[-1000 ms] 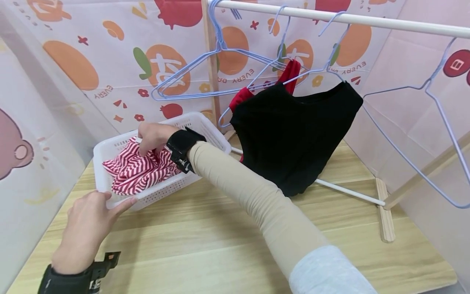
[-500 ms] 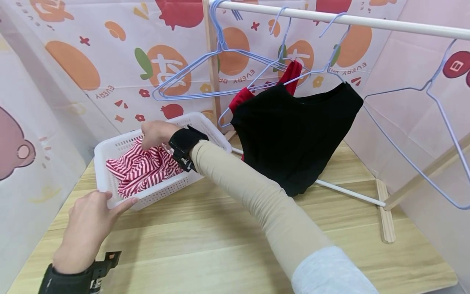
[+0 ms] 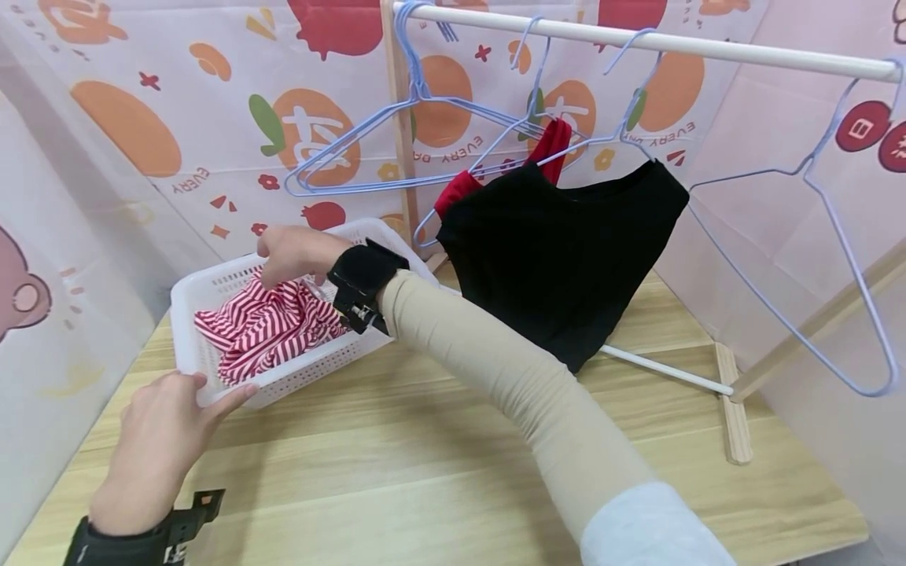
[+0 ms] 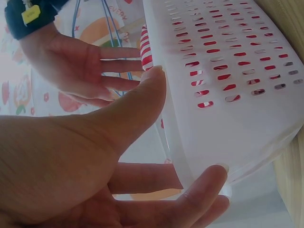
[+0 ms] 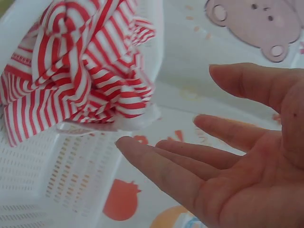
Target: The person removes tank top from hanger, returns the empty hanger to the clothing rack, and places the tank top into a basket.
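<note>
In the head view a red-and-white striped cloth garment (image 3: 265, 330) lies bunched in a white perforated plastic basket (image 3: 318, 368). My left hand (image 3: 159, 432) grips the basket's near left corner. The left wrist view shows its thumb (image 4: 137, 102) on the rim and its fingers curled against the basket's outside. Over the far side of the basket is my right hand (image 3: 300, 253), partly overlapping the garment in the head view. Spread fingers with nothing between them show on that right hand (image 5: 237, 175) in the right wrist view, apart from the striped cloth (image 5: 80, 71).
A rack with a white rail (image 3: 637, 43) stands behind on the wooden table (image 3: 340, 487). A black sleeveless top (image 3: 559, 259) and a red garment (image 3: 552, 145) hang on it. Several blue hangers (image 3: 354, 145) are at its left; a bare hanger (image 3: 807, 169) hangs at right.
My right hand has risen slightly off the striped garment, which has shifted a little to the right in the basket. My left hand has stayed on the corner. The head view has turned slightly.
</note>
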`<move>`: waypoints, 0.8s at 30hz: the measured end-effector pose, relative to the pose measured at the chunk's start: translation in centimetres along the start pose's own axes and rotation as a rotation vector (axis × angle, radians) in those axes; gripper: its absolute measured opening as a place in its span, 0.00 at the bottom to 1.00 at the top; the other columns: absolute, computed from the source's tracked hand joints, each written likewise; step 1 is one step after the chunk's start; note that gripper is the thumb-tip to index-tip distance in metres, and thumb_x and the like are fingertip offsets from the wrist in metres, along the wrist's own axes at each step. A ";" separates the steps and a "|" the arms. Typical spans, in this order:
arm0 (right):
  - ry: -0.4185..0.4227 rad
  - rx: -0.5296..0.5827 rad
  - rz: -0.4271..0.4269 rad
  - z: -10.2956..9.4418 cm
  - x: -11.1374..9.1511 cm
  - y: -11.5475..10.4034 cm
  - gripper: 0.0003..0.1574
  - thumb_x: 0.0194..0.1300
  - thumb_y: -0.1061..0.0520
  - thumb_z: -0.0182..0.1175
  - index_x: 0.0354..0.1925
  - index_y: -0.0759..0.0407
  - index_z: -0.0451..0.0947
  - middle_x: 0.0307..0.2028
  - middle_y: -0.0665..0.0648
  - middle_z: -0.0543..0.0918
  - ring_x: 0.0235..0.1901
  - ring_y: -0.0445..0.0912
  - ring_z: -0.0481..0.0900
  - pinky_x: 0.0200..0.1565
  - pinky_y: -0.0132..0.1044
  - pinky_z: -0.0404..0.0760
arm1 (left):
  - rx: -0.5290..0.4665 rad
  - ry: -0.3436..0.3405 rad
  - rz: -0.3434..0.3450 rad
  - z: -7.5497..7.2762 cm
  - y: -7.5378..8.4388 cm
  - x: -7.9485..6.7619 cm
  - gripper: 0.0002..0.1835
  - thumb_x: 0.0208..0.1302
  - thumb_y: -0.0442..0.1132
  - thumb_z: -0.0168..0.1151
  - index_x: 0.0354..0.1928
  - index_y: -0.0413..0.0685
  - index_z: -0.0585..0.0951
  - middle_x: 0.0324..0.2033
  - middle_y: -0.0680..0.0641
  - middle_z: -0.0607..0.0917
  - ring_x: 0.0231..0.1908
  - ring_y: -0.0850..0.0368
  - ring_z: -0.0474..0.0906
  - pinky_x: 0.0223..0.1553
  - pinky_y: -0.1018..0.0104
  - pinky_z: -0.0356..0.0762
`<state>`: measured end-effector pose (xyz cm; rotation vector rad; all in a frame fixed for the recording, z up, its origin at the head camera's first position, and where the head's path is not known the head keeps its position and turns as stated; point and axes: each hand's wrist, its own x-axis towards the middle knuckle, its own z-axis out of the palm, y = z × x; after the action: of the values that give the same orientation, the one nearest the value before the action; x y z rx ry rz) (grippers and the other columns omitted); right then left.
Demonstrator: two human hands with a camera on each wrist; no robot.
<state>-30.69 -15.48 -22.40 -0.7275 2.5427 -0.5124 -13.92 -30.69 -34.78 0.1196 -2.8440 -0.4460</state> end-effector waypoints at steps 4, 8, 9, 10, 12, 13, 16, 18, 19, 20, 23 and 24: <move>0.031 0.006 -0.041 -0.2 -1.6 0.3 0.36 0.70 0.48 0.66 0.73 0.37 0.68 0.68 0.37 0.74 0.52 0.36 0.77 0.39 0.29 0.84 | -0.003 -0.006 -0.011 -0.1 0.0 -0.1 0.42 0.62 0.59 0.72 0.49 0.17 0.80 0.43 0.14 0.79 0.28 0.32 0.78 0.22 0.51 0.69; 0.060 0.017 -0.116 -0.6 -3.3 1.1 0.35 0.71 0.49 0.66 0.73 0.39 0.69 0.70 0.39 0.73 0.51 0.36 0.78 0.40 0.26 0.83 | -0.001 -0.002 -0.012 -0.1 0.0 -0.2 0.41 0.62 0.57 0.73 0.48 0.16 0.80 0.43 0.14 0.79 0.29 0.29 0.78 0.23 0.50 0.69; 0.066 0.030 -0.135 -0.7 -3.8 1.4 0.35 0.71 0.49 0.66 0.72 0.40 0.70 0.69 0.41 0.74 0.51 0.36 0.79 0.40 0.26 0.83 | -0.001 0.000 -0.013 -0.1 0.0 -0.2 0.41 0.62 0.57 0.73 0.48 0.16 0.80 0.43 0.14 0.79 0.30 0.28 0.78 0.23 0.49 0.69; 0.070 0.049 -0.154 -0.7 -4.3 1.7 0.34 0.71 0.50 0.66 0.72 0.41 0.71 0.68 0.43 0.76 0.51 0.37 0.81 0.41 0.26 0.83 | -0.001 0.002 -0.012 -0.1 0.0 -0.2 0.41 0.61 0.57 0.73 0.48 0.16 0.80 0.43 0.14 0.79 0.30 0.27 0.78 0.23 0.49 0.70; 0.075 0.091 -0.190 -0.8 -5.3 2.4 0.32 0.71 0.52 0.66 0.70 0.44 0.72 0.65 0.46 0.79 0.52 0.37 0.82 0.42 0.26 0.84 | 0.001 0.003 -0.016 -0.1 0.0 -0.2 0.41 0.61 0.58 0.73 0.48 0.17 0.80 0.44 0.14 0.79 0.32 0.25 0.79 0.23 0.48 0.70; 0.076 0.106 -0.218 -0.9 -5.8 2.8 0.31 0.71 0.53 0.66 0.70 0.46 0.73 0.63 0.48 0.81 0.52 0.38 0.82 0.42 0.26 0.85 | 0.002 0.004 -0.018 -0.1 0.0 -0.2 0.41 0.61 0.58 0.73 0.48 0.17 0.80 0.44 0.14 0.79 0.33 0.24 0.79 0.23 0.47 0.70; 0.077 0.138 -0.289 -0.9 -7.5 4.0 0.28 0.72 0.55 0.65 0.68 0.50 0.75 0.60 0.53 0.84 0.51 0.40 0.85 0.42 0.25 0.85 | 0.004 0.001 -0.022 -0.1 0.0 -0.2 0.41 0.61 0.59 0.73 0.48 0.17 0.80 0.44 0.14 0.79 0.33 0.24 0.79 0.23 0.48 0.70; 0.085 0.139 -0.348 -0.7 -8.7 4.9 0.27 0.73 0.56 0.64 0.68 0.52 0.76 0.60 0.54 0.85 0.54 0.41 0.84 0.44 0.25 0.84 | 0.003 -0.007 -0.026 -0.1 0.0 -0.2 0.41 0.61 0.59 0.72 0.48 0.17 0.80 0.44 0.14 0.79 0.32 0.25 0.79 0.24 0.47 0.71; 0.083 0.151 -0.372 -0.6 -9.4 5.4 0.26 0.73 0.56 0.63 0.67 0.53 0.76 0.59 0.55 0.85 0.53 0.42 0.85 0.45 0.26 0.85 | 0.003 -0.011 -0.027 -0.1 0.1 -0.1 0.41 0.62 0.59 0.72 0.48 0.17 0.80 0.44 0.14 0.79 0.32 0.25 0.79 0.24 0.46 0.71; 0.086 0.162 -0.395 -0.4 -10.0 5.8 0.25 0.73 0.57 0.63 0.66 0.54 0.77 0.58 0.55 0.86 0.53 0.41 0.85 0.45 0.26 0.85 | 0.003 -0.014 -0.027 -0.1 0.1 -0.1 0.42 0.62 0.59 0.72 0.49 0.17 0.80 0.45 0.14 0.79 0.32 0.25 0.79 0.25 0.45 0.72; 0.103 0.191 -0.466 0.4 -11.8 7.2 0.23 0.73 0.58 0.63 0.64 0.58 0.79 0.58 0.56 0.86 0.54 0.41 0.85 0.48 0.25 0.84 | 0.005 -0.020 -0.028 -0.2 0.1 -0.1 0.42 0.62 0.60 0.72 0.49 0.17 0.80 0.45 0.14 0.79 0.33 0.24 0.79 0.25 0.45 0.72; 0.104 0.204 -0.475 0.6 -12.3 7.7 0.23 0.73 0.58 0.63 0.64 0.59 0.79 0.58 0.57 0.86 0.53 0.42 0.85 0.48 0.25 0.84 | 0.007 -0.019 -0.027 -0.2 0.1 -0.1 0.42 0.62 0.59 0.72 0.50 0.17 0.79 0.46 0.14 0.79 0.34 0.24 0.79 0.24 0.46 0.72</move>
<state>-24.07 -2.56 -22.57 -1.2598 2.3540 -0.9703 -13.82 -30.64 -34.62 0.1567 -2.8660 -0.4450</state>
